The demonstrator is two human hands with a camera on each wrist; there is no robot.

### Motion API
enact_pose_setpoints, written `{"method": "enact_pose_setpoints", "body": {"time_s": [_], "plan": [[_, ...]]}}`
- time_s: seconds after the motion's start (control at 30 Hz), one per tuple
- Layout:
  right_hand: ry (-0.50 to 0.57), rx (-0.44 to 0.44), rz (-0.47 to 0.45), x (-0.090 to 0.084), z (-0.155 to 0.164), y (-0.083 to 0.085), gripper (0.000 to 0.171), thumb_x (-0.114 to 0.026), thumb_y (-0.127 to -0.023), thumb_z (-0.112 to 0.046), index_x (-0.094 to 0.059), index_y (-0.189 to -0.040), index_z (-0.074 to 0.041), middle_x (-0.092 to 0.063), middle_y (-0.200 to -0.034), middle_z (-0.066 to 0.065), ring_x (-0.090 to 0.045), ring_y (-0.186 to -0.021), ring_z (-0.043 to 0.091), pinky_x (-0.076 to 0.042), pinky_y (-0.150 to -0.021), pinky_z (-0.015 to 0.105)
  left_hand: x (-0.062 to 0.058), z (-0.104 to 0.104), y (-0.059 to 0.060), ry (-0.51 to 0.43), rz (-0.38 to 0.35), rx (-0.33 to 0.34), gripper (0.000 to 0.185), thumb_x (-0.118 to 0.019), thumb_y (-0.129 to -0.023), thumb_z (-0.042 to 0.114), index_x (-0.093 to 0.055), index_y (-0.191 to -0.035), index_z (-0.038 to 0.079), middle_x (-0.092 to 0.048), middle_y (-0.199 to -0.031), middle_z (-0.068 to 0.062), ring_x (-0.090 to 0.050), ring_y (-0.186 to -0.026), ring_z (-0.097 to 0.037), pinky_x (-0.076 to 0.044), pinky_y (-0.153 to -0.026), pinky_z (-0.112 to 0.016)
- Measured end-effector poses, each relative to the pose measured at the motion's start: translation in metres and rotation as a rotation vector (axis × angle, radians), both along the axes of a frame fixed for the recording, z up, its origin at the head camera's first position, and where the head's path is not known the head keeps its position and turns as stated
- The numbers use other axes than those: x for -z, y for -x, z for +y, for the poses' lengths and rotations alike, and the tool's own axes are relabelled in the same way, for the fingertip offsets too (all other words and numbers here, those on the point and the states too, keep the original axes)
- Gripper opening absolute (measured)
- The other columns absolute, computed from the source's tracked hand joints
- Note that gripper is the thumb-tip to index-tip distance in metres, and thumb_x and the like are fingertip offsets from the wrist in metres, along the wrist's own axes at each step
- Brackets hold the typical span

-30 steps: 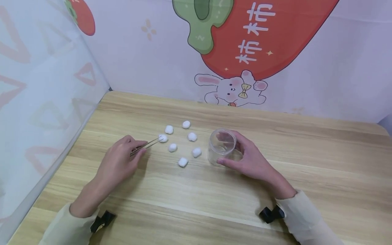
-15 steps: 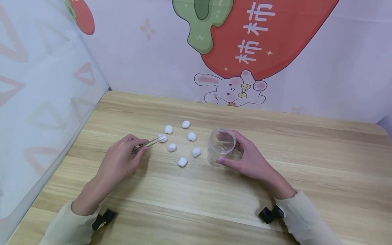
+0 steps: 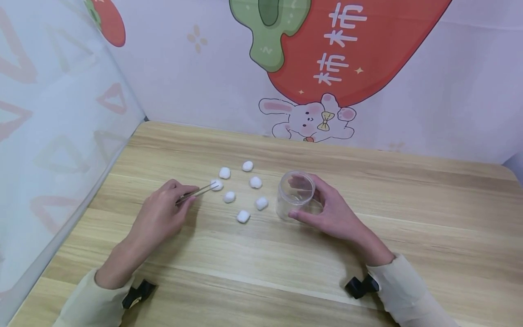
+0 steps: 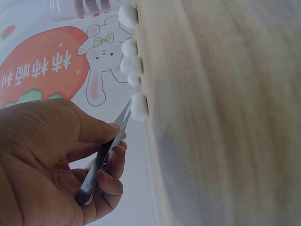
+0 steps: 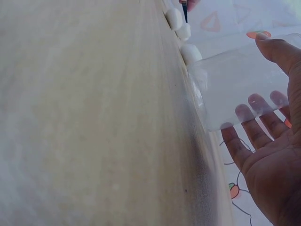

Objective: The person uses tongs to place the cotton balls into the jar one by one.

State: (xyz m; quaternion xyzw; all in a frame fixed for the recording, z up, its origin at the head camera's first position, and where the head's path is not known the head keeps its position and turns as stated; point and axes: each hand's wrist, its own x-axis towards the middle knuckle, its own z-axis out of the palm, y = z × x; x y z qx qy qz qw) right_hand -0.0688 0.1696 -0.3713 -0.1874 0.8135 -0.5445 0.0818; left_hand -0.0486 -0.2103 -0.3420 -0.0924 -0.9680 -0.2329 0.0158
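- Pinches a pair of metal tweezers [image 4: 96, 172] between the thumb and bent fingers of the left hand [image 3: 159, 211], with the two tips slightly parted.
- Holds those tips right at the leftmost white ball [image 3: 217, 186], over it in the head view and beside its edge in the left wrist view; cannot tell touching from merely close, nor a clamped ball from a free one.
- Grips a clear, open-topped jar [image 3: 291, 204] in the right hand [image 3: 335, 213], with the thumb along the near side and the fingers round the far side, opened as wide as the jar itself.
- Has the jar upright on the wooden table [image 3: 245, 277], to the right of the scattered balls.
- Counts seven white balls altogether on the table, between the left hand and the jar, with the right ball [image 3: 262, 203] nearest to the jar and the front ball [image 3: 243, 217] closest to the body.
- Wears pale sleeves [image 3: 91, 302], with a black device [image 3: 139, 293] at each wrist.
- Faces a white backdrop [image 3: 171, 81] printed with a large red fruit [image 3: 367, 50] and a rabbit [image 3: 300, 118].
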Motion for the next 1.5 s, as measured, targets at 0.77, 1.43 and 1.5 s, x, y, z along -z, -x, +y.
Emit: {"method": "enact_pose_setpoints", "body": {"time_s": [0.77,1.43,1.5], "plan": [[0.003,0.006,0.005,-0.0001,-0.0012,-0.0005,0.074,-0.091,-0.085,-0.017,-0.055,-0.149,-0.023,-0.067,-0.142,0.005,-0.063,-0.134,0.022,-0.047,-0.113,0.018,0.0029,-0.0020,0.0056,0.030,0.006,0.001,0.021,-0.074,-0.098,0.008,-0.078,-0.117,0.002,-0.070,-0.090,-0.013,-0.052,-0.072,-0.019,-0.038,-0.062,-0.028],[-0.007,0.012,0.005,0.0004,-0.0026,-0.0011,0.074,-0.091,-0.086,-0.019,-0.055,-0.150,-0.023,-0.067,-0.143,0.005,-0.063,-0.135,0.021,-0.047,-0.112,0.017,0.0055,-0.0054,0.0067,0.023,0.049,0.003,0.016,-0.073,-0.096,0.003,-0.080,-0.110,0.002,-0.073,-0.089,-0.013,-0.054,-0.072,-0.019,-0.039,-0.064,-0.030],[-0.013,0.016,0.015,0.0004,-0.0025,-0.0013,0.074,-0.091,-0.085,-0.019,-0.056,-0.149,-0.024,-0.068,-0.142,0.005,-0.064,-0.133,0.021,-0.048,-0.111,0.018,0.0054,-0.0055,0.0064,0.014,0.068,0.007,0.016,-0.073,-0.096,0.002,-0.080,-0.110,0.002,-0.074,-0.090,-0.013,-0.056,-0.073,-0.019,-0.041,-0.065,-0.031]]}}
